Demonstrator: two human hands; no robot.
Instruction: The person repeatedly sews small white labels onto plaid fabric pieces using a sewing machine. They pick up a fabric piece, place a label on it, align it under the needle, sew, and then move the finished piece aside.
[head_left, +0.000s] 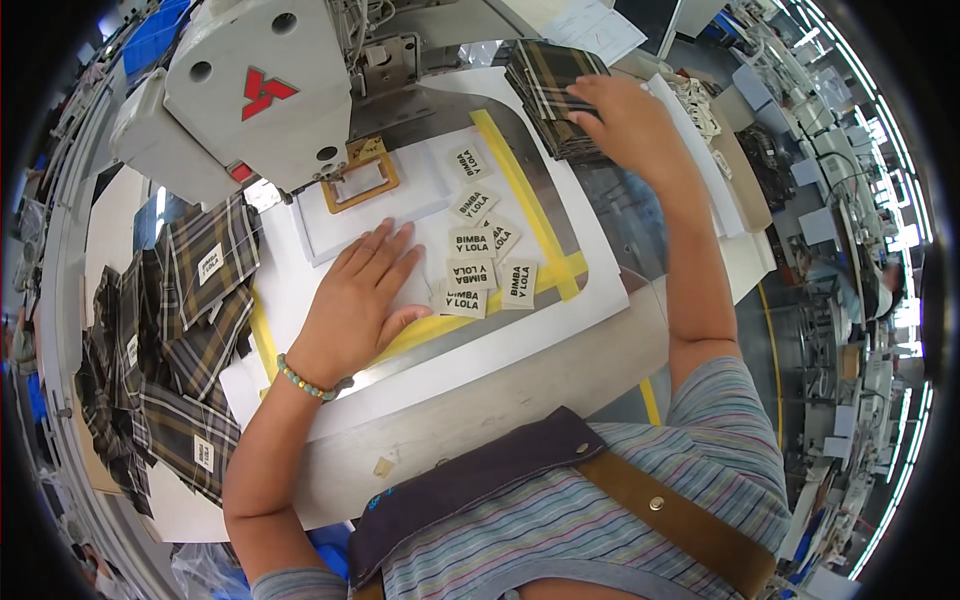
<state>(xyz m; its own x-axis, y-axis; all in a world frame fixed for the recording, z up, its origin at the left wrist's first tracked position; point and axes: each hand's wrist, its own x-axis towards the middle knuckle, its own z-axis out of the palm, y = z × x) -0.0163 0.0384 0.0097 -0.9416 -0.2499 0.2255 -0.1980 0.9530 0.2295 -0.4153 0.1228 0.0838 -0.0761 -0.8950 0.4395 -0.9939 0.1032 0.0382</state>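
Observation:
My left hand (360,295) lies palm down with fingers stretched over the white sheet on the sewing machine bed, holding nothing. Right of it several small cream fabric labels (470,242) with dark lettering are scattered, some overlapping. Beyond the fingertips, the brass-coloured clamp frame (362,184) sits under the machine head, next to a clear rectangular template (320,228). My right hand (625,118) reaches to a stack of dark plaid fabric pieces (543,80) at the far right. Its fingers and thumb are apart over the top piece, and no piece is lifted.
The sewing machine head (255,95) looms at the far left. Plaid pieces with labels (195,345) are heaped on the left. Yellow tape (520,185) borders the white sheet. A cardboard box (740,180) with light pieces stands on the right. One small scrap (383,467) lies near the front edge.

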